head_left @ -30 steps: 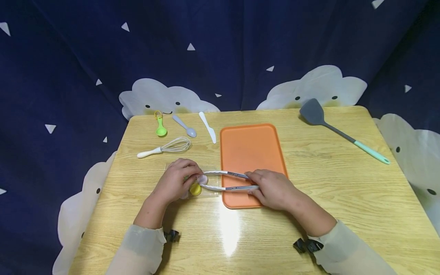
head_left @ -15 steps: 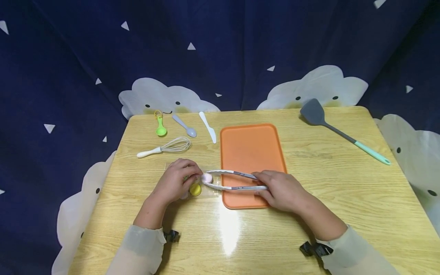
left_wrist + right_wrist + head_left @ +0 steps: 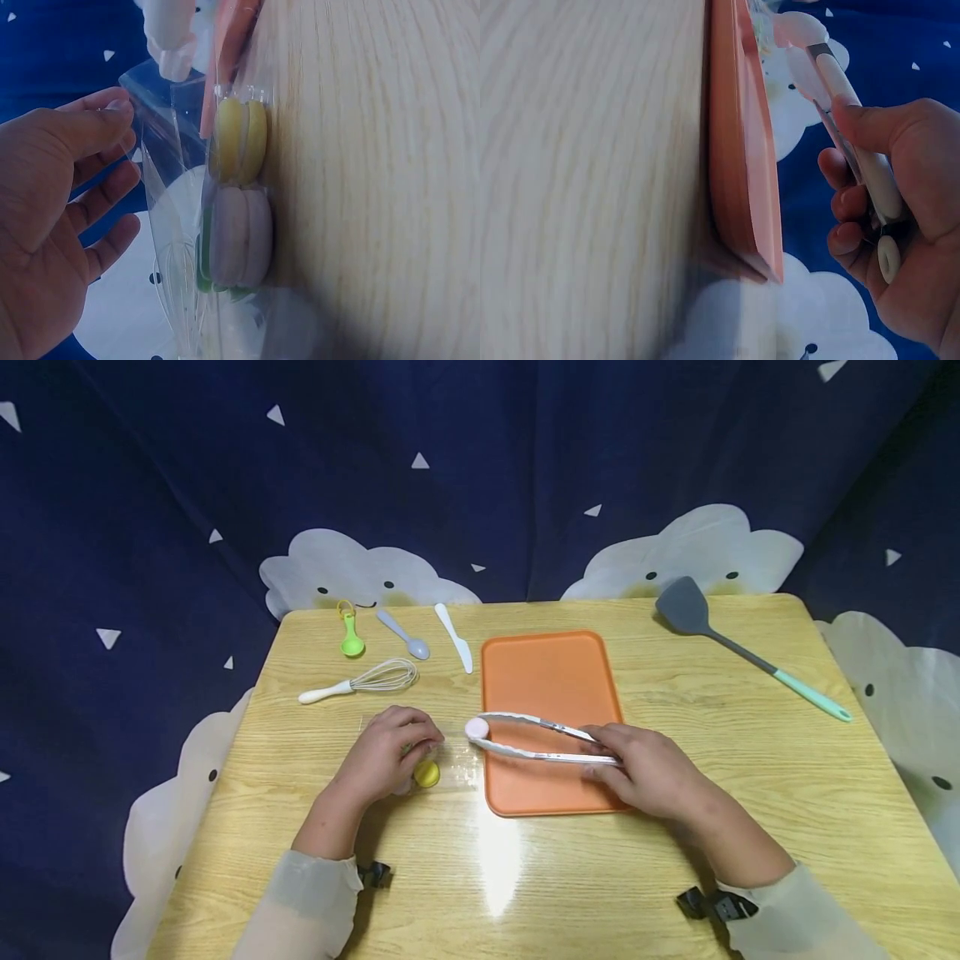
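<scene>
My right hand [image 3: 603, 753] grips white tongs [image 3: 536, 739] whose tips pinch a pink macaron [image 3: 476, 727] just above the left edge of the orange tray [image 3: 551, 677]. The right wrist view shows the tongs [image 3: 855, 150] with the macaron [image 3: 799, 30] beside the tray's rim [image 3: 742, 150]. My left hand [image 3: 416, 747] rests curled on a clear bag [image 3: 176, 195] lying on the table, fingers at its open end. Inside the bag lie a yellow macaron [image 3: 240, 142] and a pale lilac one [image 3: 240, 240], with a green one behind them. The yellow macaron [image 3: 426, 774] peeks out beside my left hand.
At the table's back left lie a green measuring spoon [image 3: 349, 635], a grey-blue spoon [image 3: 405, 637], a white knife [image 3: 454, 639] and a whisk [image 3: 360, 683]. A grey spatula with a teal handle [image 3: 742, 647] lies at the back right. Dark cloth surrounds the wooden table [image 3: 750, 777].
The tongs drew the pink macaron out of the bag and carried it right and up, to the tray's left edge. My left hand stayed on the bag.
</scene>
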Available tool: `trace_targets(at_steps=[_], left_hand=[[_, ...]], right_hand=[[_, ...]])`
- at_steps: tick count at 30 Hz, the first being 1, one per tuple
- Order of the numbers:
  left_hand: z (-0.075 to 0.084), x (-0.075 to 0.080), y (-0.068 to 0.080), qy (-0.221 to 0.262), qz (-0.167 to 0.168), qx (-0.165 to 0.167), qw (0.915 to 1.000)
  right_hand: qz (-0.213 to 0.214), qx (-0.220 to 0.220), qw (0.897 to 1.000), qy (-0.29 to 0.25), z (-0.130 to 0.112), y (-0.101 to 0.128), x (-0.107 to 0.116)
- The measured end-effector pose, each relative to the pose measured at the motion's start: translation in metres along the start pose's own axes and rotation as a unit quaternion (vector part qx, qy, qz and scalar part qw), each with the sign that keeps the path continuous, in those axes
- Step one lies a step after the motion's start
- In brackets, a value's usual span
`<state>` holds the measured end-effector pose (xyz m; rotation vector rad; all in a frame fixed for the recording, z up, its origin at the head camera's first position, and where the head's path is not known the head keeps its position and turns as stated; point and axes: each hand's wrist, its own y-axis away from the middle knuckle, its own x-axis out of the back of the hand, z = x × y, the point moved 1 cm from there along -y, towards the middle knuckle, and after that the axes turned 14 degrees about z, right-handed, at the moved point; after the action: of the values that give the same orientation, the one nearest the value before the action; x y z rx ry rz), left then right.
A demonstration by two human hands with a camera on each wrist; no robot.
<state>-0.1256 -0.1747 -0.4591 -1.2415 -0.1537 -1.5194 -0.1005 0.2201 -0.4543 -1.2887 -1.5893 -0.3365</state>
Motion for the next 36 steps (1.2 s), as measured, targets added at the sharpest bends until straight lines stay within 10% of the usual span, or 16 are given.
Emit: trace_targets(at_steps=[36], left_hand=[[0.003,0.001,-0.001,-0.009,-0.005,0.008,0.9999]], right_hand=[[0.012,-0.064,0.996,0.060,0.044,-0.012,0.001]])
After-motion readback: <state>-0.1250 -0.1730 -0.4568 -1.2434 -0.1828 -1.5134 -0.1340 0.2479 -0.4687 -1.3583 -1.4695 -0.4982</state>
